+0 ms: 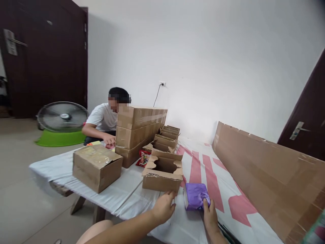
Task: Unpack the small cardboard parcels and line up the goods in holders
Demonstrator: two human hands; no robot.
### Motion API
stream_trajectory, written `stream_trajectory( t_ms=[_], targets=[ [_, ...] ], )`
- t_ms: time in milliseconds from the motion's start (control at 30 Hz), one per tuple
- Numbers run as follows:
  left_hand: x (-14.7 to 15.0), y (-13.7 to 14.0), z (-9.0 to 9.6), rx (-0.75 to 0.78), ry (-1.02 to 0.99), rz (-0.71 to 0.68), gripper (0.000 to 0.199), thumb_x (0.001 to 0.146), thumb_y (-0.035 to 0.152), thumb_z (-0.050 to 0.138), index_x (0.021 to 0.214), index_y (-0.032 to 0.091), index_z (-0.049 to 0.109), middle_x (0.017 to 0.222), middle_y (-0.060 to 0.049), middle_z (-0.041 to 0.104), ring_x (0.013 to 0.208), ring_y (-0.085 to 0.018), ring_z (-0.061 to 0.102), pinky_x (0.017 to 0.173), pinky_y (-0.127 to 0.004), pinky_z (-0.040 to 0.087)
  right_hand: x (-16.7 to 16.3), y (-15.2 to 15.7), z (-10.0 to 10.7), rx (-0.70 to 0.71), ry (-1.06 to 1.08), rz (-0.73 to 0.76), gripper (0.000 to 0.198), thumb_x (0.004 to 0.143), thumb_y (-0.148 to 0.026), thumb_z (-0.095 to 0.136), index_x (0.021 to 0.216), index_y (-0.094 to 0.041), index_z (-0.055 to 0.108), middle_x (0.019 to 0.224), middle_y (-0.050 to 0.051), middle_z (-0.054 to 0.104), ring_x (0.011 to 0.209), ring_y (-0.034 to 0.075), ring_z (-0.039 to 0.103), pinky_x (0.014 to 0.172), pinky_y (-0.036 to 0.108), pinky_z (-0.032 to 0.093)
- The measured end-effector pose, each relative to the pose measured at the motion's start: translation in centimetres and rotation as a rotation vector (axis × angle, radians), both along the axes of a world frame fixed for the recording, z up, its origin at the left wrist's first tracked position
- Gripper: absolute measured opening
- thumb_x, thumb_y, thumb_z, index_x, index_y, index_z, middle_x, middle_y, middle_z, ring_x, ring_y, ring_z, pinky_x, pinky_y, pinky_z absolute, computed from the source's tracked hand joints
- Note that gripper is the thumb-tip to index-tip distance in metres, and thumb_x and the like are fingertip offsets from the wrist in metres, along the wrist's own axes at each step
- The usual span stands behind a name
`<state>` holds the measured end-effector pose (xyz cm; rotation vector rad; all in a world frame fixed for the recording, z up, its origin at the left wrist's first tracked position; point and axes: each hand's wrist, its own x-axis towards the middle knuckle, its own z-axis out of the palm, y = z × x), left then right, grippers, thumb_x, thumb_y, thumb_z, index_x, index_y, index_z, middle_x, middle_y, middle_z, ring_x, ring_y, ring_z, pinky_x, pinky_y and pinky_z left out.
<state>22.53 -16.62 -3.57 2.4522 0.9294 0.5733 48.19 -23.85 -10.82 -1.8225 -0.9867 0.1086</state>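
My right hand (211, 215) grips the near right corner of a purple soft package (196, 196), thumb on top. The package is just above or on the cloth-covered table; I cannot tell which. My left hand (164, 207) is by the lower front edge of an open cardboard box (159, 183), its fingers loosely bent and the thumb apart. Whether the fingertips touch the box is unclear. The box's flaps stand up and its inside is dark. A red snack packet (143, 158) lies beside it on the left.
Several open boxes (164, 140) run in a row behind. A stacked wall of taped cartons (130, 135) stands left of them, with a closed box (98, 169) nearer. A person in a white shirt (101, 117) sits behind the cartons. A long cardboard panel (264, 173) borders the right.
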Motion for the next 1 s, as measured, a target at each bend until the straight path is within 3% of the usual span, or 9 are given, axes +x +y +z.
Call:
stream_trajectory(
  t_ms=[100,233,333,400,533,667,833,933,1000],
  targets=[
    [-3.0,0.2,1.9,0.145,-0.024,-0.055,0.037,0.082,0.012,0.044,0.115,0.021,0.059,0.123,-0.012,0.061,0.122,-0.030,0.049,0.105,-0.046,0.035,-0.3,0.1,-0.2,-0.022,-0.026,-0.003,0.065,0.080,-0.076,0.025,0.105,-0.021,0.049,0.109,0.017,0.067,0.110,0.033,0.062,0.091,0.042,0.049],
    [-4.3,-0.3,7.7,0.496,-0.117,-0.253,0.040,0.083,0.015,0.046,0.119,0.025,0.059,0.133,-0.011,0.057,0.128,-0.031,0.045,0.111,-0.050,0.024,-0.3,0.1,-0.2,-0.044,-0.049,0.013,0.064,0.082,-0.075,0.024,0.107,-0.020,0.047,0.114,0.018,0.065,0.110,0.032,0.062,0.091,0.041,0.049],
    [-3.4,0.7,11.9,0.454,-0.017,-0.013,0.035,0.086,0.022,0.046,0.120,0.021,0.057,0.127,-0.012,0.059,0.121,-0.030,0.050,0.105,-0.046,0.034,-0.3,0.1,-0.2,-0.051,-0.058,0.016,0.064,0.081,-0.076,0.023,0.103,-0.021,0.047,0.110,0.018,0.066,0.108,0.033,0.063,0.092,0.042,0.048],
    [-2.6,2.1,13.0,0.408,0.089,0.052,0.036,0.085,0.027,0.053,0.119,0.017,0.057,0.119,-0.016,0.062,0.115,-0.033,0.055,0.098,-0.047,0.040,-0.4,0.0,-0.1,-0.052,-0.056,0.020,0.062,0.081,-0.076,0.024,0.101,-0.022,0.047,0.109,0.018,0.066,0.108,0.033,0.062,0.092,0.043,0.048],
    [-2.2,4.9,11.3,0.346,0.347,0.041,0.038,0.070,0.028,0.075,0.104,0.014,0.064,0.101,-0.015,0.069,0.098,-0.034,0.064,0.086,-0.047,0.048,-0.6,-0.3,0.2,-0.041,-0.038,0.052,0.058,0.082,-0.073,0.027,0.101,-0.022,0.048,0.106,0.017,0.067,0.104,0.032,0.063,0.087,0.041,0.049],
    [-4.6,6.0,9.6,0.351,0.496,0.046,0.020,0.086,0.029,0.063,0.101,0.015,0.064,0.095,-0.006,0.070,0.088,-0.021,0.066,0.081,-0.040,0.052,-0.6,-0.4,0.3,-0.027,-0.012,0.073,0.059,0.080,-0.073,0.032,0.102,-0.021,0.050,0.105,0.016,0.067,0.103,0.032,0.064,0.086,0.041,0.049],
    [-9.6,7.6,9.7,0.408,0.515,0.167,0.018,0.081,0.015,0.058,0.097,0.017,0.067,0.094,-0.011,0.072,0.093,-0.028,0.067,0.086,-0.043,0.049,-0.3,0.1,0.1,-0.035,0.007,0.082,0.059,0.076,-0.074,0.033,0.099,-0.022,0.050,0.103,0.016,0.068,0.099,0.034,0.064,0.084,0.042,0.049],
    [-11.8,8.1,9.1,0.457,0.474,0.289,0.032,0.084,0.010,0.051,0.112,0.018,0.064,0.112,-0.014,0.069,0.111,-0.031,0.061,0.102,-0.051,0.038,-0.2,0.3,0.0,-0.045,0.006,0.084,0.058,0.076,-0.074,0.033,0.094,-0.023,0.050,0.099,0.017,0.068,0.097,0.035,0.065,0.082,0.044,0.049],
    [-12.5,7.6,8.1,0.504,0.422,0.381,0.047,0.087,0.005,0.042,0.130,0.019,0.054,0.136,-0.015,0.055,0.130,-0.032,0.046,0.111,-0.053,0.025,-0.2,0.2,0.0,-0.046,0.004,0.084,0.057,0.076,-0.074,0.033,0.094,-0.022,0.049,0.098,0.017,0.068,0.097,0.036,0.065,0.081,0.044,0.049]
  ],
)
